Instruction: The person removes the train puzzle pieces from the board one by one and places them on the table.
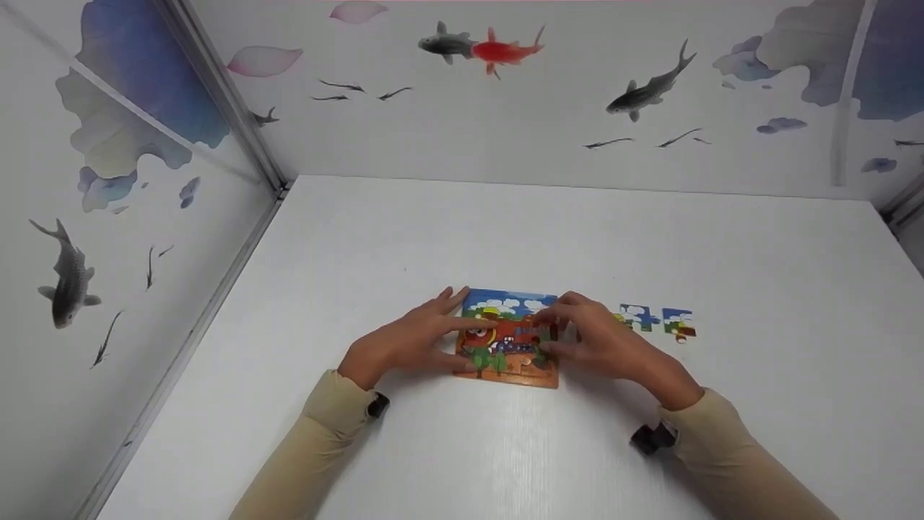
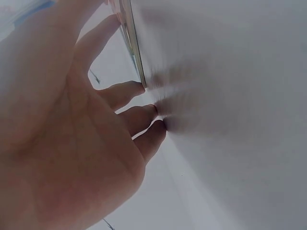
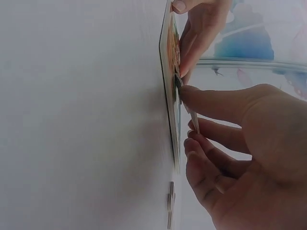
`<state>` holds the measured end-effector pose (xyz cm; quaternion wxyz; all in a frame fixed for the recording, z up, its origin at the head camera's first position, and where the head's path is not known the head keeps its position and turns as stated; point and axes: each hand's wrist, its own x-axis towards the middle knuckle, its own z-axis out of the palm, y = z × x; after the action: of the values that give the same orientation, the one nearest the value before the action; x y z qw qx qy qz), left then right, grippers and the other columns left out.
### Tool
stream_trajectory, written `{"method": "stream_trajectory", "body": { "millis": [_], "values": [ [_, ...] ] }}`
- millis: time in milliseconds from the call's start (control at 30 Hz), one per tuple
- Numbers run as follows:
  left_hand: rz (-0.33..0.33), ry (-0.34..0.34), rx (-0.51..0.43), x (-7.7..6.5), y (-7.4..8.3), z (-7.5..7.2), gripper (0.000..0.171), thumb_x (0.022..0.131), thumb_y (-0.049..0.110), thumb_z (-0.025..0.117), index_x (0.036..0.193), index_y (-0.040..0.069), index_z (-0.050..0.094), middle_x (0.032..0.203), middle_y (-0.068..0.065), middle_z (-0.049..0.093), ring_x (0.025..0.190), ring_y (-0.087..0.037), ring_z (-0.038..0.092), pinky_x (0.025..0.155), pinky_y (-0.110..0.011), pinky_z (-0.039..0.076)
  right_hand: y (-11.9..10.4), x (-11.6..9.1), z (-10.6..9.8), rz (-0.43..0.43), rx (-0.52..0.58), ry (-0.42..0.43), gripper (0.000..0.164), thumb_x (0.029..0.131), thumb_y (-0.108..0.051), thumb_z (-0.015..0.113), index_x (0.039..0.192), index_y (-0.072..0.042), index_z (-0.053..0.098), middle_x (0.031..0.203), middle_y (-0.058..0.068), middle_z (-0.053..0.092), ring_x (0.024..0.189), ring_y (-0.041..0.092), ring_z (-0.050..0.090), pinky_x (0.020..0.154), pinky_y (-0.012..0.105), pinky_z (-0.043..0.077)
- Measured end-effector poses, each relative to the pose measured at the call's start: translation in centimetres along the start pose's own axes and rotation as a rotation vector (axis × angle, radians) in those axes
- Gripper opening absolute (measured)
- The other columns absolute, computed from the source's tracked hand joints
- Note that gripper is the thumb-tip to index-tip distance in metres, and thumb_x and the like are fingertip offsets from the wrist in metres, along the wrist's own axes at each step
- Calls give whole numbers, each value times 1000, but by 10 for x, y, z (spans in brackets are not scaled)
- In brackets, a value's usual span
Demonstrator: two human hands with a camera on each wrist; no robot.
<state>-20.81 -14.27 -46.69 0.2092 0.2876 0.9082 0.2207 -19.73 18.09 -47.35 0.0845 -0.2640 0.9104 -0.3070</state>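
Observation:
A jigsaw puzzle in a tray (image 1: 505, 380) lies flat on the white table, its picture showing a red train, trees and clouds. My left hand (image 1: 413, 338) rests at its left side with fingers spread; some fingertips touch the picture and others the edge or the table, as the left wrist view also shows. Over the right part of the tray, my right hand (image 1: 605, 339) pinches a thin puzzle piece (image 3: 194, 122) between thumb and fingers. That piece is tilted, with its lower end at the puzzle surface. Its printed side is mostly hidden by the fingers.
Right of the tray lie loose puzzle pieces, one with clouds (image 1: 635, 316) and one with blue sky and green (image 1: 678, 322), the first partly behind my right hand. White walls (image 1: 505, 137) with painted fish border the table at the back and left.

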Motion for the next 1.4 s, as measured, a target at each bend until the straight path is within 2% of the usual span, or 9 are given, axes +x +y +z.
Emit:
{"method": "stream_trajectory", "body": {
  "millis": [200,533,667,867,1033,1400],
  "values": [
    [3,1,43,-2,3,-1,71,98,52,78,161,53,45,184,-8,14,171,-39,8,134,-65,26,1,0,-3,-22,10,-22,35,105,-26,74,136,-10,75,121,5,68,104,19,63,79,32,53],
    [8,0,42,-2,4,-2,72,98,51,78,162,52,45,184,-9,13,171,-39,7,134,-66,23,7,-3,-9,-18,-22,8,37,96,-14,83,132,-9,75,120,6,70,104,22,65,84,36,56],
    [-9,-4,26,-2,4,-2,71,98,50,78,161,54,45,184,-7,12,172,-37,5,134,-66,23,8,-2,-10,-1,-22,-4,37,97,-15,83,133,-11,75,121,4,70,106,21,65,87,37,57],
    [-17,-8,-21,-2,5,-2,70,97,47,81,160,51,49,185,-5,12,172,-35,3,134,-65,24,9,-2,-9,10,-11,-15,38,97,-16,83,134,-12,75,122,3,71,107,20,65,88,39,57],
    [-13,-13,-56,-2,3,-2,70,97,46,82,159,51,50,185,-4,11,172,-34,0,134,-65,23,10,-4,-8,-9,8,14,38,96,-19,84,133,-12,75,121,2,72,106,20,65,86,38,57],
    [18,-13,-66,-2,0,-4,71,96,44,84,159,45,53,184,-7,14,172,-36,2,133,-63,27,16,-8,-9,-66,5,59,40,95,-18,85,133,-11,74,122,4,72,102,20,66,81,31,55]
  ]
}}
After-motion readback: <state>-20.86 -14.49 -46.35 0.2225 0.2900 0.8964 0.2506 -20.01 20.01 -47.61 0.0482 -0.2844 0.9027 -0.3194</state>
